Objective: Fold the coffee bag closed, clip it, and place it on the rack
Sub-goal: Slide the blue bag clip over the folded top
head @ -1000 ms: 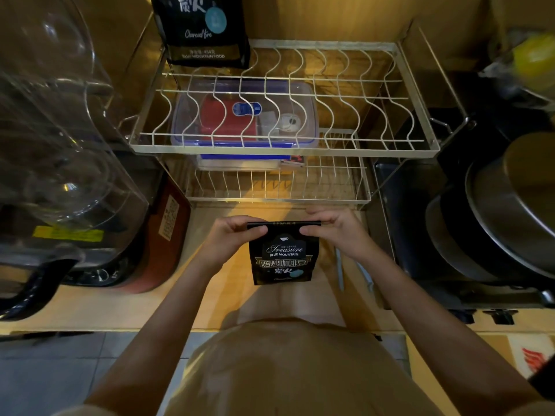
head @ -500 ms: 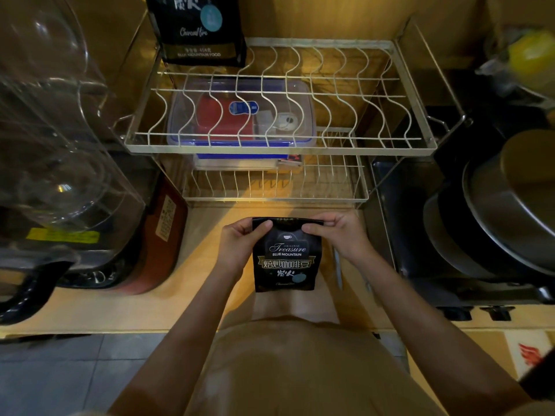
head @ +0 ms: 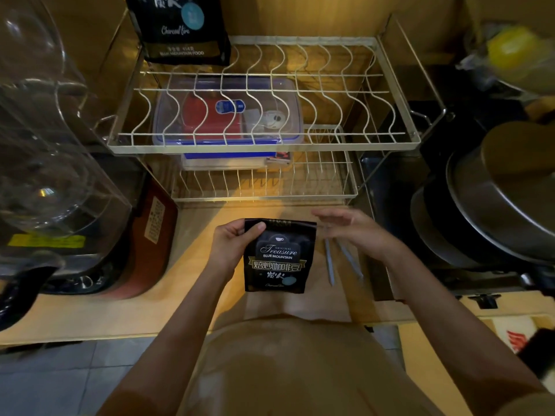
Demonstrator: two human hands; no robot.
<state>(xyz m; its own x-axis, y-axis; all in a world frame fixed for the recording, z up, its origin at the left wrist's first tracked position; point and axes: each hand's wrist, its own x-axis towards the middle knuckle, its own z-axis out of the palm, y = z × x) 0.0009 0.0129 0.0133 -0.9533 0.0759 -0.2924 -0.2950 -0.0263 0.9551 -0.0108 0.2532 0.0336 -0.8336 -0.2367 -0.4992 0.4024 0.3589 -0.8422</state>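
The left hand [head: 229, 247] pinches the upper left corner of the coffee bag [head: 279, 259], thumb pressed flat on the glossy black front and fingers wrapped behind. The right hand [head: 354, 232] is off the bag, fingers spread and loose, blurred, hovering just beside the bag's upper right corner with nothing in it. The bag is a small flat pouch of smooth, slightly shiny film, rectangular, with gold and white lettering; its top edge is creased over into a narrow band. It is held upright above the pale wooden counter [head: 195, 265], in front of the rack [head: 261, 148].

Two slim grey-blue sticks [head: 330, 265], straight and matte, lie on the counter beneath the right hand; whether they form one clip I cannot tell. The rack is thin cream-coated wire, two tiers, the upper one with wavy dividers. A larger black pouch [head: 183, 28] of the same glossy film stands at the upper tier's back left corner. On the lower tier sits a clear plastic box [head: 228, 115] with a blue rim. To the right are round, dull metal pots [head: 504, 193]; to the left, a clear curved plastic vessel [head: 45, 145].
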